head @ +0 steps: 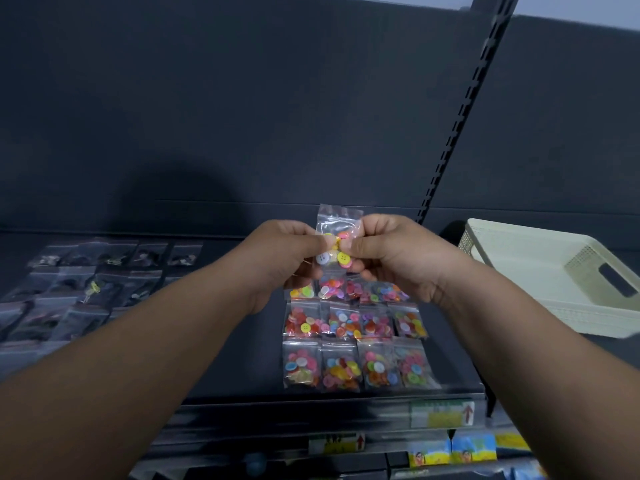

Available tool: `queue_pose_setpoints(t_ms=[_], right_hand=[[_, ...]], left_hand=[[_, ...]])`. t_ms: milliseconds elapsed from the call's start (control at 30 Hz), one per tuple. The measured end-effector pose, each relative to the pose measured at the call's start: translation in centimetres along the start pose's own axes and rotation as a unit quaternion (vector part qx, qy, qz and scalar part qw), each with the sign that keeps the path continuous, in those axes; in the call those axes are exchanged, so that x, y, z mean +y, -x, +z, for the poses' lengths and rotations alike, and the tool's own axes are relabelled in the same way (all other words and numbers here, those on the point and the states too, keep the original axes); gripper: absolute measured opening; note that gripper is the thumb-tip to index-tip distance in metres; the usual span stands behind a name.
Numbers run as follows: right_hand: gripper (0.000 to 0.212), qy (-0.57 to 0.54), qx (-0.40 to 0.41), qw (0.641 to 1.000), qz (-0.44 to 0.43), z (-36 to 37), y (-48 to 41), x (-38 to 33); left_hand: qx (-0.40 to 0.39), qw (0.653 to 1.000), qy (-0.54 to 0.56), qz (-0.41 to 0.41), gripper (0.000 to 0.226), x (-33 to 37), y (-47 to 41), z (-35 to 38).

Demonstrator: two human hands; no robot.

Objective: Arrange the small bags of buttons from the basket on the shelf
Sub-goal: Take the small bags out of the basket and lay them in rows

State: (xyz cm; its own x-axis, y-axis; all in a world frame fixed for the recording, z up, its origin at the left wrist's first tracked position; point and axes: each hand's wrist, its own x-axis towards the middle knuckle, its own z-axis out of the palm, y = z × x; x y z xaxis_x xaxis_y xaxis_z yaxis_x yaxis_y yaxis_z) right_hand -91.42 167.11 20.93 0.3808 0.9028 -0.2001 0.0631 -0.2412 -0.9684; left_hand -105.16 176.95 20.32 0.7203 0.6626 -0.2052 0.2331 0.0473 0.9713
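Bare forearms (138,358), left hand (287,251) and right hand (391,251), each grip pinched on one bag (337,220) of buttons, above rows of bags (353,344) on shelf (256,362), basket (540,271) at right.

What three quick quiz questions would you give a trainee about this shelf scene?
1. True or false: the left hand and the right hand both pinch one bag of buttons above the shelf.
2. The basket stands: A) left of the colourful bags, B) right of them, C) on top of them.
3. Fill in: the nearest row of colourful bags holds ___ bags.

Key: 1 true; 2 B; 3 four.
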Motion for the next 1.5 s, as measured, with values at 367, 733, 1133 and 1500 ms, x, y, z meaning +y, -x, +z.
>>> queue_pose_setpoints(t_ms=[367,733,1133,1500], right_hand=[[0.021,-0.025,0.068,0.997,-0.04,-0.4,-1.2,-2.2],[0.008,-0.093,0.149,0.984,0.019,-4.6,-3.7,0.8],[0.015,-0.074,0.185,0.975,0.1,-8.5,-5.9,5.8],[0.016,-0.048,0.159,0.981,0.105,-9.9,-7.4,7.1]], left_hand=[[0.007,0.998,-0.042,0.038,0.005,2.2,-1.8,-0.5],[0.106,0.991,-0.083,-0.027,0.011,-0.4,-4.4,-3.5],[0.135,0.979,-0.039,-0.148,0.006,-3.6,-7.7,-2.8],[0.118,0.973,-0.166,-0.11,0.011,-2.4,-13.5,2.3]])
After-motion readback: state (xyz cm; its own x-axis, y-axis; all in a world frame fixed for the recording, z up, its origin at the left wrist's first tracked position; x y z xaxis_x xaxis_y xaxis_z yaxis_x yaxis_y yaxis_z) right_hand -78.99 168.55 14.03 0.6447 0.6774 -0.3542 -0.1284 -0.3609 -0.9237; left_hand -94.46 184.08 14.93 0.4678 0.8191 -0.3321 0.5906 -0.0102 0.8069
